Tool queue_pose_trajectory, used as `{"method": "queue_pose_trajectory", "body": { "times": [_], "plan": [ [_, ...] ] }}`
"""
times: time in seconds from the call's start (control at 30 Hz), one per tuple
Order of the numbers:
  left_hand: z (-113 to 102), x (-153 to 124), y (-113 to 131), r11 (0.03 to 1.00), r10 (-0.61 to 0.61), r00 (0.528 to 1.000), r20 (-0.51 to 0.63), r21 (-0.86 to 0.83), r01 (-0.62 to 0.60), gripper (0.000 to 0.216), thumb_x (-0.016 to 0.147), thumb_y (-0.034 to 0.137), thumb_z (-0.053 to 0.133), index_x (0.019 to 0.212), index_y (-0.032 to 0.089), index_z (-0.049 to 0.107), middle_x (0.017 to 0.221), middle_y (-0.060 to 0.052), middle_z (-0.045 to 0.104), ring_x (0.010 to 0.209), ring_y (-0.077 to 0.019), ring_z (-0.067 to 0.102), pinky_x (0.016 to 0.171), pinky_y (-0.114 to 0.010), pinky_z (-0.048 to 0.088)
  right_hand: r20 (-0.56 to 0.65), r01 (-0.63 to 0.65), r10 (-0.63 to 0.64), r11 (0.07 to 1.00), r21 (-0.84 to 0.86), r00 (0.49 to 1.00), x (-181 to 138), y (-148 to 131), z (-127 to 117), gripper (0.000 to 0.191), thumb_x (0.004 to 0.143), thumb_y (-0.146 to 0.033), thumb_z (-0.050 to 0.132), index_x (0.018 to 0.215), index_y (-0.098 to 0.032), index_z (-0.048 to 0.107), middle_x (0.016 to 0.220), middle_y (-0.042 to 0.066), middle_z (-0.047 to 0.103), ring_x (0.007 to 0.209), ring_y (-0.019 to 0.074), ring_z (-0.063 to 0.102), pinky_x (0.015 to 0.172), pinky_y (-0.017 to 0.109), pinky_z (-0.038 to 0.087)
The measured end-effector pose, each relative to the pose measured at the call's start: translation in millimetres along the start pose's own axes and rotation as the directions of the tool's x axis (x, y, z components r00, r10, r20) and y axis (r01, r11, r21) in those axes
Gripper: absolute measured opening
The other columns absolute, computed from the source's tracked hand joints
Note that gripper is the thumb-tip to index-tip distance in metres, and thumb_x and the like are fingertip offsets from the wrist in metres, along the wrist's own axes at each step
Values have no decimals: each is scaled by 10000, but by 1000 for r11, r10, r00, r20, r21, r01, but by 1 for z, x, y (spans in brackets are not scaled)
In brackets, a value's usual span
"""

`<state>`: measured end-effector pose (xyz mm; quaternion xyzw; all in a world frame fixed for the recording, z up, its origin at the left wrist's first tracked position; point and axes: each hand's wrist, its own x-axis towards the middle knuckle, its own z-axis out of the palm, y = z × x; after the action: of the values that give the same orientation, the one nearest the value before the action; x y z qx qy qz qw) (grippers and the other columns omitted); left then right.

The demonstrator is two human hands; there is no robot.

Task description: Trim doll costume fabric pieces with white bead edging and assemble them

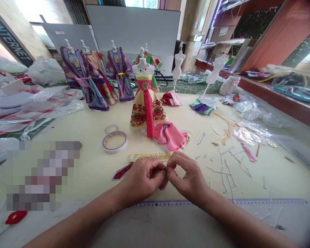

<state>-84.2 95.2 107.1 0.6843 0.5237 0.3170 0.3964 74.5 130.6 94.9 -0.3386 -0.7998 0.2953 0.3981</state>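
Observation:
My left hand (147, 175) is closed on a small dark red fabric piece (163, 185), which hangs partly below the fingers. Thumb and fingertips of my right hand (187, 172) pinch at the edge of that piece; whatever they grip is too small to make out. A dark red pointed strip edged with white beads (122, 171) sticks out left of my left hand. Just behind both hands lies a yellow band with rows of beads (151, 157). Beyond it, pink fabric (167, 135) rests against a mini dress form in a floral yellow dress (142, 100).
Rolls of tape (115, 141) lie left of centre. Loose bead chains (226, 172) are scattered at right. A ruler (167, 203) runs along the front. Several dressed forms, including one in purple (120, 75), and bare white forms (179, 63) stand behind. Plastic bags (45, 70) fill the left back.

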Motion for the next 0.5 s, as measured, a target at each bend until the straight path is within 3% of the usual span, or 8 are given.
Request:
{"method": "queue_pose_trajectory", "body": {
  "times": [0.17, 0.27, 0.4, 0.5],
  "plan": [
    [-3, 2, 2, 960, -89, 991, 102, -256, 113, 181, 829, 189, 505, 669, 157, 584, 616, 12, 618, 575, -91, 537, 549, -195, 407, 42, -120, 116, 987, 109, 992, 2, -2, -2, 147, 687, -76, 462, 605, -198, 463, 613, -22, 514, 594, 116, 486, 578, 248, 407],
    [-5, 4, 2, 937, -112, 984, 141, -315, 152, 191, 839, 227, 514, 687, 152, 600, 640, 3, 631, 584, -87, 534, 560, -194, 414, 12, -73, 73, 994, 82, 997, 1, -1, -1, 152, 691, -78, 462, 605, -202, 447, 615, -20, 509, 599, 121, 476, 571, 251, 396],
    [-4, 5, 1, 928, -140, 984, 107, -332, 168, 209, 825, 200, 506, 632, 149, 567, 586, 12, 604, 554, -83, 520, 538, -190, 401, -23, 50, -50, 999, 4, 998, -1, -1, 2, 146, 689, -77, 454, 619, -205, 445, 631, -5, 517, 615, 137, 458, 577, 274, 378],
    [-3, 5, 1, 931, -131, 988, 77, -332, 150, 217, 819, 195, 498, 611, 152, 539, 571, 19, 578, 536, -80, 490, 510, -189, 376, -23, -1, 2, 999, 36, 1000, -1, -2, 1, 149, 694, -83, 453, 610, -206, 441, 628, -8, 513, 613, 133, 464, 581, 269, 382]
  ]
}}
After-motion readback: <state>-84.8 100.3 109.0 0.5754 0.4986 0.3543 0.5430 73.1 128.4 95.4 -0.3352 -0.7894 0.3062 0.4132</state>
